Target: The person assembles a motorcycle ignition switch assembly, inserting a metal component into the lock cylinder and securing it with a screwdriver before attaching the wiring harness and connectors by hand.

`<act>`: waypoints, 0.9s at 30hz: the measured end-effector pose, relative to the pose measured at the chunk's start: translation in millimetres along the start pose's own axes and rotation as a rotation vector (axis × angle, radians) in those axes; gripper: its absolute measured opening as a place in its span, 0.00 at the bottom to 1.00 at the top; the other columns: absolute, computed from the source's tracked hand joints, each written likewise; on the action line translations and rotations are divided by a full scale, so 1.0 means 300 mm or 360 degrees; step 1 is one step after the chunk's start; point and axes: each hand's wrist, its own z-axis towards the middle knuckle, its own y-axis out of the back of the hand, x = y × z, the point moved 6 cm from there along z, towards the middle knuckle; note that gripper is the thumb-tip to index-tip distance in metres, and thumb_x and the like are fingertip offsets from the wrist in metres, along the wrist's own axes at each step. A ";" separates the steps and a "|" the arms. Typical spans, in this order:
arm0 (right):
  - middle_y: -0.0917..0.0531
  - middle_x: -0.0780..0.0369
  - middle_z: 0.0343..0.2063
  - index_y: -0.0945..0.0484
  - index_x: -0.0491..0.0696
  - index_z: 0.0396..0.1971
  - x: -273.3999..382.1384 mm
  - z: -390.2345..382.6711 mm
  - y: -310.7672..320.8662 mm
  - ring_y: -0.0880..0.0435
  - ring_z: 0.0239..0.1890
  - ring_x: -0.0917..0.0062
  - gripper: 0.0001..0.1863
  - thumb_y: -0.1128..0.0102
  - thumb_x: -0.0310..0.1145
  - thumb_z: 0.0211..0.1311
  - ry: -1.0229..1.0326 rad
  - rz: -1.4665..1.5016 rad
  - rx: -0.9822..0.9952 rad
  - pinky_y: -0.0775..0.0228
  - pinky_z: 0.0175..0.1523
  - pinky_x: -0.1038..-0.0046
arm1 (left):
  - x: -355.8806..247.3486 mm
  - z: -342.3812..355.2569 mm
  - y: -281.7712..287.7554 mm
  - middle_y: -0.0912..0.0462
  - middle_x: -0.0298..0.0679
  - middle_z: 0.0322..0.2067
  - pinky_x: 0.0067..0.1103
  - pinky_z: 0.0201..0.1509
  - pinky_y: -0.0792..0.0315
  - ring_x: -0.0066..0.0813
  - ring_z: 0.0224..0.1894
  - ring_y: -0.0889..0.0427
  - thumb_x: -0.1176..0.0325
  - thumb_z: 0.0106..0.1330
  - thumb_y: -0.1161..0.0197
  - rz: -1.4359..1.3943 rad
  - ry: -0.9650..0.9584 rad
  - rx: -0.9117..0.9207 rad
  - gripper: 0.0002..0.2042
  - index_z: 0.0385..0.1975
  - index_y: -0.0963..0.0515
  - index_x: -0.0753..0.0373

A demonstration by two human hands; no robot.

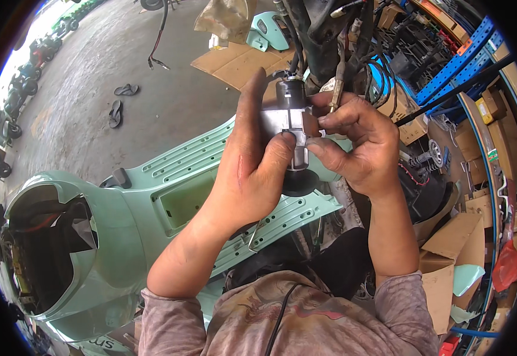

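Note:
I hold a silver metal housing [278, 121] with a black cylinder [290, 92] on top and a dark round end [300, 183] at the bottom. My left hand [251, 163] grips it from the left, thumb pressed on its face. The fingertips and thumb of my right hand [365, 148] are closed at its right side. Black cables run up from the cylinder to the dark scooter frame [309, 26]. A hanging cable with a metal fitting [340, 77] is beside my right fingers.
Mint-green scooter body panels [128, 219] lie below and left. Cardboard [223, 59], a green panel [270, 32] and sandals [119, 107] are on the floor beyond. Shelving [460, 65], open boxes [448, 261] and a shock absorber [432, 155] stand to the right. Parked scooters line the far left.

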 end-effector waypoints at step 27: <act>0.17 0.60 0.34 0.20 0.43 0.29 0.032 0.022 0.033 0.16 0.33 0.79 0.16 0.21 0.27 0.41 0.0325 -0.0415 0.0031 0.22 0.35 0.76 | -0.033 0.069 0.017 0.19 0.41 0.32 0.20 0.36 0.26 0.22 0.29 0.21 0.79 0.59 0.46 0.0365 -0.0066 0.0075 0.29 0.64 0.39 0.66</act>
